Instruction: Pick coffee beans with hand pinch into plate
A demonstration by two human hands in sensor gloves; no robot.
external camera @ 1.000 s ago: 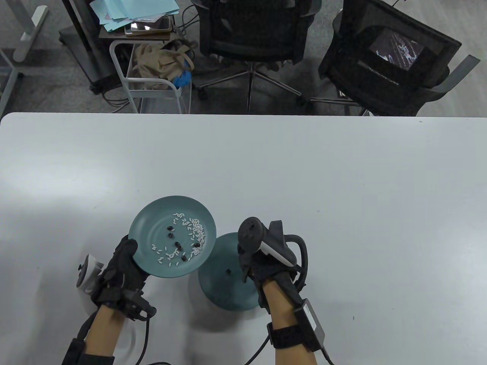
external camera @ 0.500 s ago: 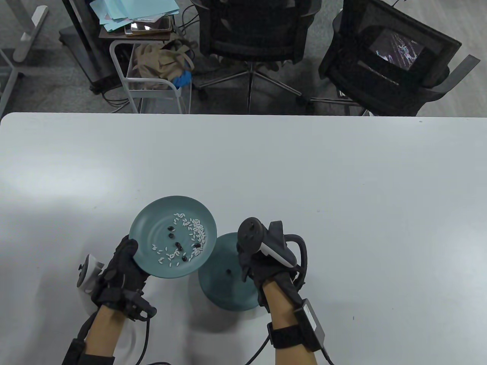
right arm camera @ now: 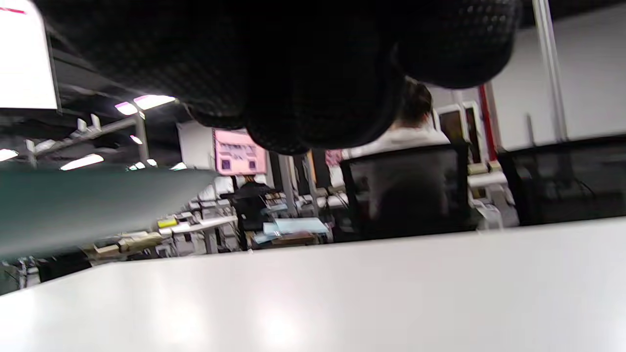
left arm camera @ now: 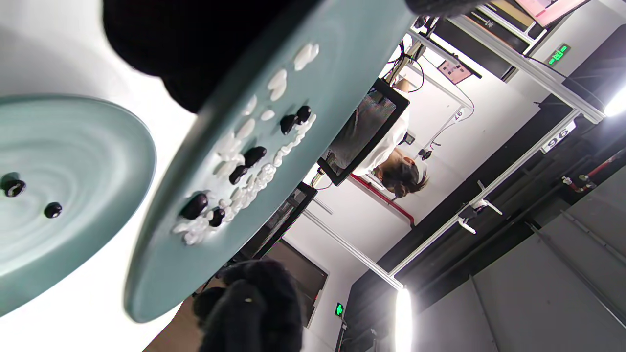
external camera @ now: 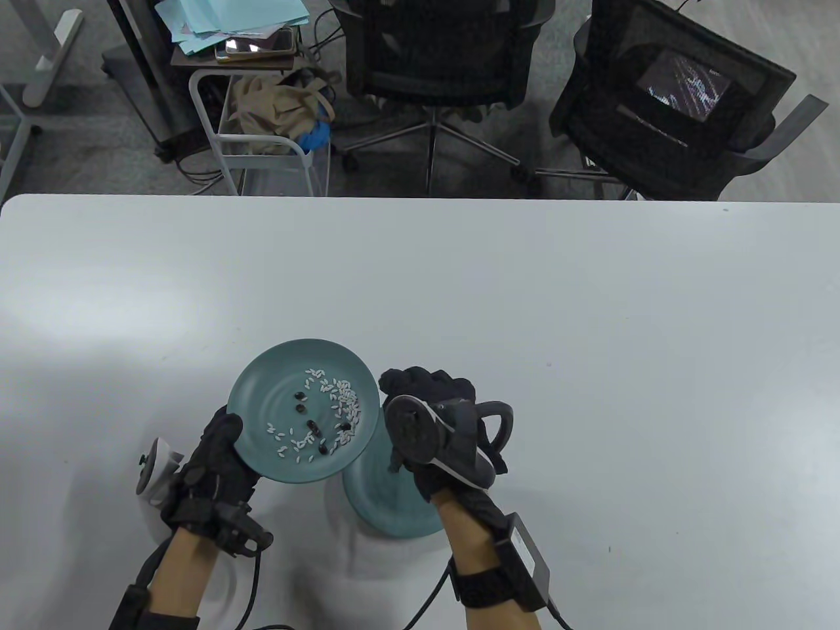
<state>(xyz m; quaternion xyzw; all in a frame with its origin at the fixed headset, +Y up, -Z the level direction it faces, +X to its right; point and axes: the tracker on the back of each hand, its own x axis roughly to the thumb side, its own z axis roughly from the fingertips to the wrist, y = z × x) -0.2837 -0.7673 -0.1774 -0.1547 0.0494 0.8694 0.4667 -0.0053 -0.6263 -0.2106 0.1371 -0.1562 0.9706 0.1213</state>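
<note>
Behind the white table two black office chairs are standing on grey carpet, and a wire cart with a beige bag is sitting off to the far left. I am watching my left hand gripping the near-left rim of a teal plate, thumb over the edge, holding it raised and tilted above the table. White rice grains and several dark coffee beans are lying scattered together on that held plate; in the left wrist view the beans are sitting among the rice on the slanted surface. A second teal plate is resting flat on the table just right of and partly under the held one, and the left wrist view is showing two coffee beans already lying on it. My right hand is hovering over this lower plate, its gloved fingers reaching toward the right edge of the raised plate. Its tracker is blocking the fingertips from above and the right wrist view is showing only dark glove, so I cannot tell whether it is pinching anything.
</note>
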